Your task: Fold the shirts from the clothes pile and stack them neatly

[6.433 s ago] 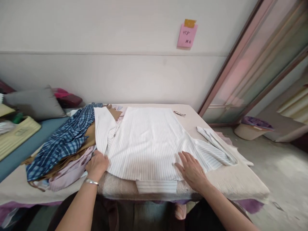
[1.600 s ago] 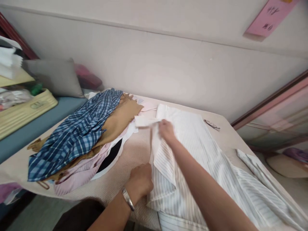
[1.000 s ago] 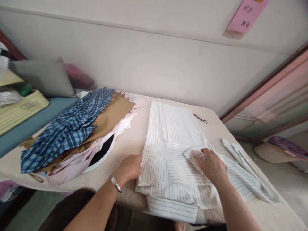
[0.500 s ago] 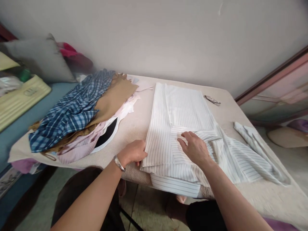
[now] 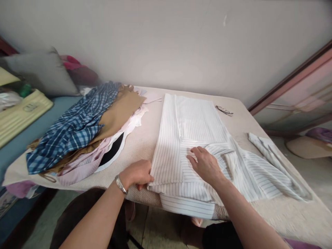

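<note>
A white shirt with thin dark stripes (image 5: 167,148) lies partly folded on the padded table, its left side turned over in a long straight panel. One sleeve spreads rumpled to the right, and part of the shirt hangs over the front edge. At the near left corner, my left hand (image 5: 138,173) is closed on the fabric's edge, with the fingertips partly hidden. My right hand (image 5: 206,164) rests over the shirt's middle, fingers slightly curled and apart, holding nothing that I can see.
Left on the table (image 5: 140,152) lies a pile with a blue plaid shirt (image 5: 75,124) and a brown garment (image 5: 119,114). Eyeglasses (image 5: 224,110) lie at the back right. Beyond the pile are a grey pillow (image 5: 44,74) and a yellow container (image 5: 26,112). A wall stands behind.
The view has shifted slightly, so everything appears a little lower and further left. Both hands keep nearly the same places on the shirt.
</note>
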Demonstrator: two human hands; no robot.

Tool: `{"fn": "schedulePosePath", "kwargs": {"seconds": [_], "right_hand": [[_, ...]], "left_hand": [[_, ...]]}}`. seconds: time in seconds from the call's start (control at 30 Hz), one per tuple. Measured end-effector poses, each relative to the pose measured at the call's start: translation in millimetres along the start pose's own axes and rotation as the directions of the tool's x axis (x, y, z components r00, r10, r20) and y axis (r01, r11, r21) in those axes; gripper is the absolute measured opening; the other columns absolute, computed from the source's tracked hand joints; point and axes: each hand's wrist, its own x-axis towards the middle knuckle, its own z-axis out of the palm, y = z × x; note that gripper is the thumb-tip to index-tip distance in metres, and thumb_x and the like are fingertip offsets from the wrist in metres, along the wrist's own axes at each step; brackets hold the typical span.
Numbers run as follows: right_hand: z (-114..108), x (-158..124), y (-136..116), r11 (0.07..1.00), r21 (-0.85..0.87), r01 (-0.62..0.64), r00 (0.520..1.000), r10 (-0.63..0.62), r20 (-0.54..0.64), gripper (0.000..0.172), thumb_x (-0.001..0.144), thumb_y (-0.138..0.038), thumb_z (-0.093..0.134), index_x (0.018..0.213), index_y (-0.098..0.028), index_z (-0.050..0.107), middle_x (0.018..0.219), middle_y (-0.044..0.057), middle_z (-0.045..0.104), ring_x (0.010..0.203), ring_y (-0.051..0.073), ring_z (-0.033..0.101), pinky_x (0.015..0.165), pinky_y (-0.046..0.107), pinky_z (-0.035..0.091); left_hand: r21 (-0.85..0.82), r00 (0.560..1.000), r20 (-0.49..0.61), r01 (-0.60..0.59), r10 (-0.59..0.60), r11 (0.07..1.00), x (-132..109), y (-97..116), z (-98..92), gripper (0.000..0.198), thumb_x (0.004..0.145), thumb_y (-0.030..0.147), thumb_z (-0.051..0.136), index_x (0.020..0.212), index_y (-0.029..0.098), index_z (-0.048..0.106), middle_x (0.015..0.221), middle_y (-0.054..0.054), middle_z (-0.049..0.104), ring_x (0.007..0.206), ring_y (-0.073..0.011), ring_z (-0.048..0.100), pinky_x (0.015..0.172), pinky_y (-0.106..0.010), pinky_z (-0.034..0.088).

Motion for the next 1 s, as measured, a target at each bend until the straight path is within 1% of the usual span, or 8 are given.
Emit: {"fn": "schedulePosePath", "kwargs": {"seconds": [0.2,0.27,0.33,0.4,0.5,0.63,0.87,1.0], "right_hand": [[5,-2,2,1.0,0.014,0.016,0.998,-0.016,0.057,0.013,0.094,-0.023,0.06,0.107,-0.021,0.059,0.105,0.009,0.066,0.099,0.025,0.063,0.066,0.031,0.045],[9,-3,3,1.0,0.02,0.019,0.997,-0.02,0.074,0.014,0.093,-0.021,0.06,0.108,-0.021,0.059,0.105,0.009,0.065,0.101,0.026,0.064,0.066,0.031,0.046],[12,-3,4,0.999,0.037,0.03,0.997,-0.033,0.071,0.016,0.094,-0.019,0.058,0.11,-0.021,0.059,0.106,0.009,0.064,0.101,0.025,0.064,0.066,0.031,0.047],[15,-2,4,0.998,0.042,0.04,0.998,-0.042,0.056,0.015,0.095,-0.018,0.056,0.11,-0.021,0.058,0.105,0.009,0.064,0.099,0.025,0.064,0.065,0.03,0.047],[18,-1,4,0.998,0.02,0.054,0.998,-0.055,0.026,0.011,0.096,-0.018,0.053,0.106,-0.021,0.058,0.103,0.009,0.063,0.096,0.025,0.064,0.063,0.03,0.047],[22,0,5,0.997,0.01,0.07,0.997,-0.07,0.014,0.012,0.097,-0.021,0.052,0.107,-0.021,0.057,0.105,0.009,0.062,0.096,0.025,0.065,0.063,0.03,0.048],[21,-3,8,0.994,0.069,0.084,0.996,-0.082,-0.028,0.017,0.099,-0.025,0.046,0.109,-0.022,0.059,0.105,0.01,0.066,0.095,0.025,0.065,0.064,0.031,0.048],[21,18,18,0.97,0.238,0.037,0.994,-0.012,-0.108,0.026,0.102,-0.038,0.04,0.112,-0.022,0.058,0.11,0.012,0.071,0.091,0.025,0.068,0.071,0.036,0.049]], "left_hand": [[0.138,1.0,0.022,-0.008,0.005,0.99,-9,5,-2.1,0.028,0.075,0.017,0.058,0.048,0.018,0.052,0.054,-0.008,0.064,0.059,-0.022,0.069,0.061,-0.03,0.052],[0.203,0.99,-0.14,0.033,-0.004,0.979,-8,11,-1.5,0.019,0.077,0.023,0.065,0.059,0.017,0.061,0.069,-0.01,0.07,0.073,-0.0259,0.072,0.068,-0.033,0.054],[0.225,0.904,-0.428,0.091,0.014,0.97,-1,21,4.0,0.016,0.087,0.031,0.062,0.083,0.017,0.069,0.088,-0.012,0.074,0.087,-0.0286,0.072,0.076,-0.037,0.056],[0.273,0.757,-0.637,0.046,0.145,0.961,12,29,15.0,0.028,0.1,0.03,0.047,0.113,0.016,0.067,0.114,-0.015,0.072,0.108,-0.0295,0.069,0.091,-0.043,0.055],[0.471,0.632,-0.641,-0.125,0.436,0.873,36,31,36.8,0.048,0.105,0.034,0.042,0.147,0.011,0.046,0.155,-0.022,0.046,0.146,-0.0326,0.042,0.117,-0.054,0.039],[0.522,0.665,-0.597,-0.102,0.448,0.847,56,16,57.3,0.072,0.102,0.048,0.049,0.156,0.005,0.032,0.166,-0.026,0.024,0.156,-0.0379,0.02,0.123,-0.064,0.025],[0.472,0.643,-0.656,-0.061,0.396,0.88,60,10,58.0,0.067,0.104,0.047,0.043,0.155,0.005,0.034,0.166,-0.026,0.022,0.154,-0.0392,0.024,0.122,-0.064,0.026],[0.427,0.638,-0.685,-0.041,0.353,0.903,58,14,50.8,0.057,0.106,0.037,0.039,0.153,0.006,0.037,0.166,-0.025,0.025,0.154,-0.0368,0.025,0.123,-0.059,0.027]]}}
